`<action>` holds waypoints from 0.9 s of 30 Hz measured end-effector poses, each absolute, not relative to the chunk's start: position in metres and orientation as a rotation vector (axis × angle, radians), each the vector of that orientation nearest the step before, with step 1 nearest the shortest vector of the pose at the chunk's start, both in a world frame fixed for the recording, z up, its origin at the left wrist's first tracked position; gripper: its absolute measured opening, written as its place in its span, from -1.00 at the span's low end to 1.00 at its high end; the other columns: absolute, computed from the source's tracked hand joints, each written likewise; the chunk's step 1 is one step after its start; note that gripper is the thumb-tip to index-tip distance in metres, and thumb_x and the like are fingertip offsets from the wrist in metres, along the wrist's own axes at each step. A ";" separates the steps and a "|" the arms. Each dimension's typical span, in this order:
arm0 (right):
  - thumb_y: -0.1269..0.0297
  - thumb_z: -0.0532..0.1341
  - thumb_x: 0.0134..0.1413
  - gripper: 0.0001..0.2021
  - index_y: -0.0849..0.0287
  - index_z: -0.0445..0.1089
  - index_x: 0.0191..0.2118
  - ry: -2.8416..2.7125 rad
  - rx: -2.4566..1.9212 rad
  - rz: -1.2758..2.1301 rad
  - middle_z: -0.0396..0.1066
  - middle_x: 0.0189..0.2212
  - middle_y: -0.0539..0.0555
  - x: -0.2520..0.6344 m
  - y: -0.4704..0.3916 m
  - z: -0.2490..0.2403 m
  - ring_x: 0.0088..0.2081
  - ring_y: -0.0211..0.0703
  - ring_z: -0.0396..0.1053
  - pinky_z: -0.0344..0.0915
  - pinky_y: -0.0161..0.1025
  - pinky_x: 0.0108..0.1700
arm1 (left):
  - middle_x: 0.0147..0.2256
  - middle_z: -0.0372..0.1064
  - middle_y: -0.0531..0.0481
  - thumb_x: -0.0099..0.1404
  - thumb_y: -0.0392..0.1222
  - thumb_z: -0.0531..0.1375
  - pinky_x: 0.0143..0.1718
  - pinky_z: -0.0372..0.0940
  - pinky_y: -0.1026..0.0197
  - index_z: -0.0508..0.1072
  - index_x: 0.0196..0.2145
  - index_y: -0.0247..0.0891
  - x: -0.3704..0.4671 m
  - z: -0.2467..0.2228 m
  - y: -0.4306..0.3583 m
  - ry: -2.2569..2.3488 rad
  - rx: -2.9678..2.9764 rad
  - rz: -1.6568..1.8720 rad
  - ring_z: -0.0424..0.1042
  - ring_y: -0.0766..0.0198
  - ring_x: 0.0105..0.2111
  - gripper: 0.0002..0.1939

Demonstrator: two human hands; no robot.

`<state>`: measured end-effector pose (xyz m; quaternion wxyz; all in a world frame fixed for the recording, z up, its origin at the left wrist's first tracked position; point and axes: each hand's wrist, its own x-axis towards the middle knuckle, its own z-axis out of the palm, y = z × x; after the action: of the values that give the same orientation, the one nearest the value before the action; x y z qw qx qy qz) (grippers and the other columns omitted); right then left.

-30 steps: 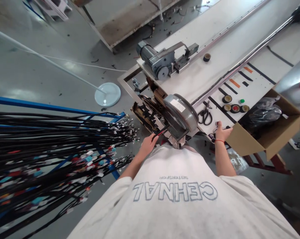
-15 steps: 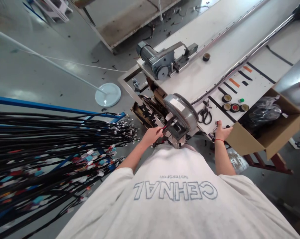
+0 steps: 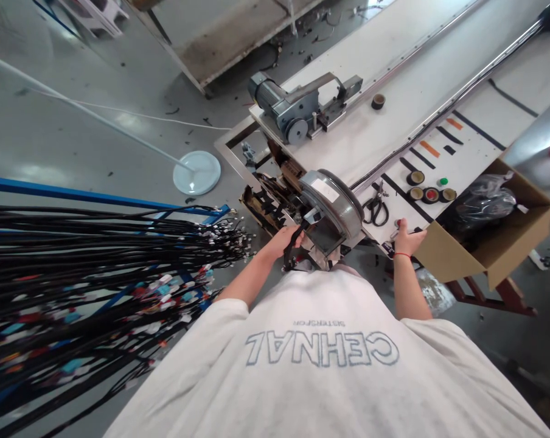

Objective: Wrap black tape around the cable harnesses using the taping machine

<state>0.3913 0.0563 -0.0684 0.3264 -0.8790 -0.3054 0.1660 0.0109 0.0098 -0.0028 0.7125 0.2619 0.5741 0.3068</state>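
My left hand (image 3: 288,239) is closed round a black wire bundle (image 3: 297,236) at the near side of a round grey machine (image 3: 332,204). The bundle runs from my fingers up to the machine's opening, and a dark end hangs below. At the table's front edge, my right hand (image 3: 408,239) rests with its thumb up against a small red button (image 3: 398,223) and a finger pointing right. Nothing is seen held in it. Black-handled scissors (image 3: 376,210) lie between the machine and my right hand.
Tape rolls (image 3: 415,177), a green button (image 3: 443,181) and tape strips lie on the white table (image 3: 379,146). A motor unit (image 3: 284,106) stands behind. An open carton (image 3: 512,243) is at the right. Hanging cables (image 3: 97,255) fill the left, near a white round base (image 3: 196,173).
The black bundle at my left hand now shows larger and bends down below my fingers. My left hand has shifted slightly up. My right hand stays at the red button.
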 end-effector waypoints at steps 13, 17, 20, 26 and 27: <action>-0.13 0.21 0.03 -0.05 0.60 -0.07 0.28 -0.813 -2.315 0.425 0.02 0.26 0.56 0.394 0.056 -0.070 0.31 0.22 -0.01 -0.09 0.03 0.32 | -0.73 0.16 0.08 0.23 0.45 -0.09 -0.55 0.12 0.25 0.37 -0.55 -0.26 -0.006 -0.006 -0.047 1.428 0.847 0.575 0.19 0.34 -0.66 -0.30; -0.15 0.20 0.03 -0.05 0.56 -0.07 0.28 -0.829 -2.308 0.432 0.02 0.26 0.57 0.394 0.056 -0.068 0.31 0.24 0.00 -0.08 0.08 0.31 | -0.66 0.19 0.09 0.21 0.44 -0.05 -0.46 0.22 0.22 0.40 -0.41 -0.26 -0.004 -0.004 -0.057 1.349 0.833 0.680 0.25 0.32 -0.60 -0.34; -0.13 0.20 0.04 -0.06 0.56 -0.11 0.28 -0.843 -2.304 0.455 0.02 0.25 0.57 0.395 0.057 -0.068 0.30 0.24 0.01 -0.08 0.10 0.31 | -0.61 0.23 0.08 0.18 0.46 -0.01 -0.47 0.22 0.23 0.39 -0.36 -0.26 -0.009 -0.004 -0.069 1.336 0.864 0.665 0.26 0.32 -0.57 -0.35; -0.10 0.22 0.03 -0.09 0.55 -0.07 0.27 -0.820 -2.313 0.450 0.04 0.25 0.55 0.395 0.057 -0.068 0.30 0.21 0.02 -0.07 0.05 0.31 | -0.65 0.14 0.13 0.19 0.47 -0.05 -0.55 0.14 0.26 0.33 -0.42 -0.24 -0.005 0.001 -0.064 1.458 0.919 0.698 0.14 0.37 -0.63 -0.35; -0.09 0.22 0.03 -0.09 0.55 -0.06 0.27 -0.816 -2.312 0.452 0.05 0.25 0.55 0.394 0.058 -0.068 0.30 0.21 0.02 -0.06 0.05 0.31 | -0.65 0.13 0.13 0.20 0.46 -0.05 -0.54 0.14 0.26 0.32 -0.43 -0.23 -0.002 0.003 -0.060 1.462 0.936 0.701 0.13 0.37 -0.63 -0.36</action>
<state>0.3944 0.0575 -0.0678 0.3185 -0.8791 -0.3103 0.1717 -0.0019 -0.0595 0.0034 0.5931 0.4028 0.6287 0.3014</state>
